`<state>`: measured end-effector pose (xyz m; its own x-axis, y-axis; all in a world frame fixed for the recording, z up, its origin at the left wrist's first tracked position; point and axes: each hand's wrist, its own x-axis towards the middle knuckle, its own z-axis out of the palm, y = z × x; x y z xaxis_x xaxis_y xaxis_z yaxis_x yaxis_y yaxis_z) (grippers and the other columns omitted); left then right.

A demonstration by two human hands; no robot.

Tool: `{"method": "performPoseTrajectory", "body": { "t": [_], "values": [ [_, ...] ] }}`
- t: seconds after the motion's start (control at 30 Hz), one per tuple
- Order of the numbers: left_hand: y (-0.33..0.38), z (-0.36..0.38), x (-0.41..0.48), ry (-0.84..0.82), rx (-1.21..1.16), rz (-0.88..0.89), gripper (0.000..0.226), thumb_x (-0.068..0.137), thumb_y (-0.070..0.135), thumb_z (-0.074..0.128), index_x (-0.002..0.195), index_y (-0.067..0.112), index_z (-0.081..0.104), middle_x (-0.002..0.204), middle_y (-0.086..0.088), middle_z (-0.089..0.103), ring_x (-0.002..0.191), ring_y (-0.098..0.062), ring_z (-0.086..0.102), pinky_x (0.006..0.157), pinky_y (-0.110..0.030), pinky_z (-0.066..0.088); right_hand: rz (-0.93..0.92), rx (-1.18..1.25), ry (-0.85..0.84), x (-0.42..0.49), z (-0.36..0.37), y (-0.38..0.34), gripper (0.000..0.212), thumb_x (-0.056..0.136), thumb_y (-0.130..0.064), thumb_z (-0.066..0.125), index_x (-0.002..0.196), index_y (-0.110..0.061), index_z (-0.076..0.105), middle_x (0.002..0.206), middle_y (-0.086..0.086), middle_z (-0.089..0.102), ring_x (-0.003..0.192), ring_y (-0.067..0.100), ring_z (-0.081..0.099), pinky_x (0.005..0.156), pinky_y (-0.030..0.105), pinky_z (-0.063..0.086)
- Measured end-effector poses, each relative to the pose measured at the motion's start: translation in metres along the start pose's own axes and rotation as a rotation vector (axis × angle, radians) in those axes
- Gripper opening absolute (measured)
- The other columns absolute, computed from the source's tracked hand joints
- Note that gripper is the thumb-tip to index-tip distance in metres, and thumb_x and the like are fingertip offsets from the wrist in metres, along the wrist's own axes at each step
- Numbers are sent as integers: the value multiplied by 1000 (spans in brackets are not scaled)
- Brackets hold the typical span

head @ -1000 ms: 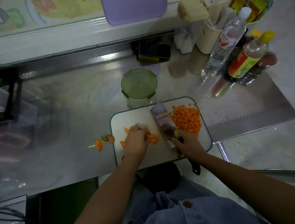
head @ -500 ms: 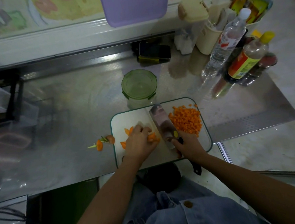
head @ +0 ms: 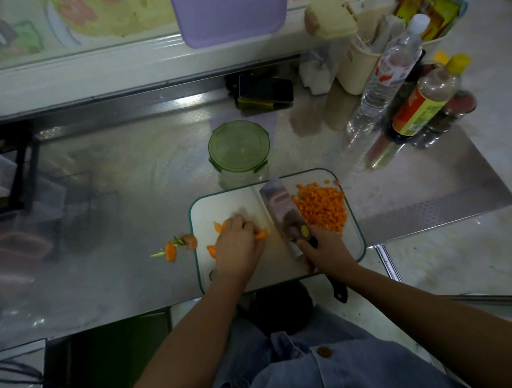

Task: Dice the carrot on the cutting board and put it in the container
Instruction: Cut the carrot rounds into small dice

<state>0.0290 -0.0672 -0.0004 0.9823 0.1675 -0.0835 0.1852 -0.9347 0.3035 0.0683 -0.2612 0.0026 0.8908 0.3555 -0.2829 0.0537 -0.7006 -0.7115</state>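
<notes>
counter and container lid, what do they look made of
Counter: likely stainless steel with a brushed finish, going by its grey sheen and blurred reflections. Lid: seems to be translucent green plastic, glossy, with clip tabs at its rim.

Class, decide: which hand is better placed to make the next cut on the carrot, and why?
Right. The right hand grips the knife, its blade beside the carrot on the board; the left hand is busy pinning that carrot.
</notes>
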Motion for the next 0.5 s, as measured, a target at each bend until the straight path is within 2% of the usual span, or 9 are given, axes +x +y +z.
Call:
{"method": "performPoseTrajectory", "body": {
  "t": [0.23,0.37,0.5],
  "values": [
    [0,-3,6,-115,-11,-33,32,86,41,59,109,19,60,111,-4,52,108,-22,47,76,-36,46,12,63,-20,-2,0,-6,14,91,-13,56,80,-5,52,55,5,60,42,16,61,48,35,53],
    [3,-4,9,-145,13,-26,24,89,32,58,110,20,61,111,-4,51,109,-22,46,75,-34,44,10,61,-30,-3,-2,-7,13,91,-14,55,82,-4,53,56,7,61,42,14,60,48,35,54],
    [2,-4,12,-155,-8,106,21,87,24,59,107,21,67,107,-5,51,105,-24,47,75,-33,41,-28,17,-20,-2,-4,-8,12,92,-16,54,85,-7,56,57,6,62,43,12,60,49,32,53]
  ]
}}
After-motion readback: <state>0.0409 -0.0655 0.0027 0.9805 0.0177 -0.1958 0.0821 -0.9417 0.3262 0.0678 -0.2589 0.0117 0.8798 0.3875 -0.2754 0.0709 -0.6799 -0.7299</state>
